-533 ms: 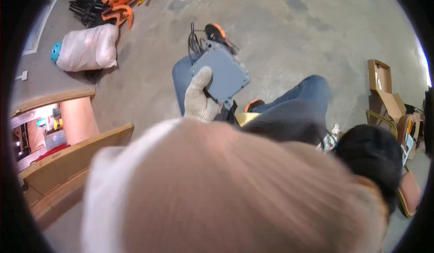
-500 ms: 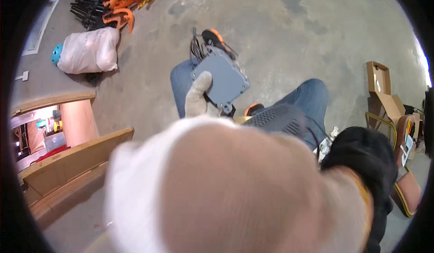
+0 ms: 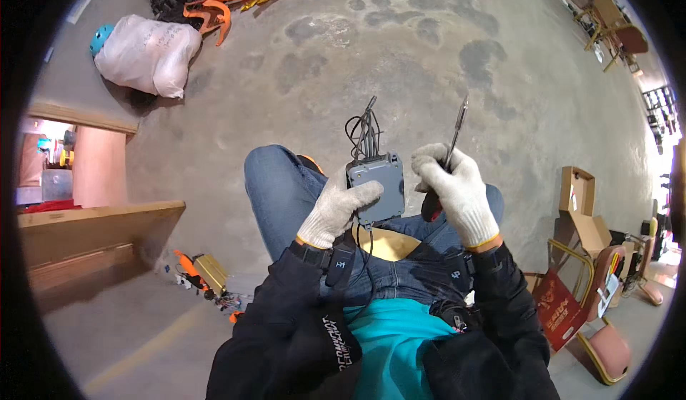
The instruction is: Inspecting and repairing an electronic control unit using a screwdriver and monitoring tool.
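Above my lap, my left hand (image 3: 336, 203), in a white knit glove, grips a flat grey electronics box (image 3: 386, 191); its thumb lies across the face. A bundle of black cables (image 3: 366, 132) sticks out from the box's far edge, and one more cable hangs from its near edge. Just right of the box, my gloved right hand (image 3: 457, 185) is closed around a screwdriver (image 3: 457, 130). The thin metal shaft points up and away from me, and a dark and red handle end shows below the fingers. Screwdriver and box are apart.
A wrapped white bundle (image 3: 148, 55) lies far left beside orange and black parts (image 3: 211, 7). Wooden boards (image 3: 100, 221) stand at the left, with a pile of small parts (image 3: 207, 275) nearer. At right are an open cardboard box (image 3: 582, 214) and chairs (image 3: 607, 350).
A gloved hand that blurred close over the lower view has come down, and my right hand now shows with the screwdriver beside the box. My left hand still holds the box; the view has shifted.
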A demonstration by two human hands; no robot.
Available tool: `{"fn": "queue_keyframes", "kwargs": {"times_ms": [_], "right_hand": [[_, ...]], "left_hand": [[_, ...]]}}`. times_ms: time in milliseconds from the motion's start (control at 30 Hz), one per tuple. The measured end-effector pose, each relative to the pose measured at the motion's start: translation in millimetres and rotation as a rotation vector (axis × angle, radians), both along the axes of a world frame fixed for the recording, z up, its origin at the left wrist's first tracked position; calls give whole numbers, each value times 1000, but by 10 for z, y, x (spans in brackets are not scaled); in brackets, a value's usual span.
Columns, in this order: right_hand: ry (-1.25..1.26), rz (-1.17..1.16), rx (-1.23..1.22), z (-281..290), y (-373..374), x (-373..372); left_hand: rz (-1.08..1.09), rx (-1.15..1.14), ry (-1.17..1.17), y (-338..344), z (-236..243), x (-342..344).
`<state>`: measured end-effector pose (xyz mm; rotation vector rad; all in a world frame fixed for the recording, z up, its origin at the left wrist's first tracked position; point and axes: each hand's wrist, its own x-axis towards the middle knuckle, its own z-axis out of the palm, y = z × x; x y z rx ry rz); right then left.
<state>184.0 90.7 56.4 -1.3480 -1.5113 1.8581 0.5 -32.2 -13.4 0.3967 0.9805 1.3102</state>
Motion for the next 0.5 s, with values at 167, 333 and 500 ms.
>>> {"fn": "queue_keyframes", "kwargs": {"times_ms": [167, 333, 500], "right_hand": [[-118, 50, 20, -156, -77, -57], [-101, 136, 423, -369, -176, -49], [-157, 175, 583, -324, -266, -65]], "left_hand": [[-24, -26, 141, 48, -96, -63], [-42, -40, 249, 90, -84, 35], [-114, -41, 408, 109, -184, 37]]}}
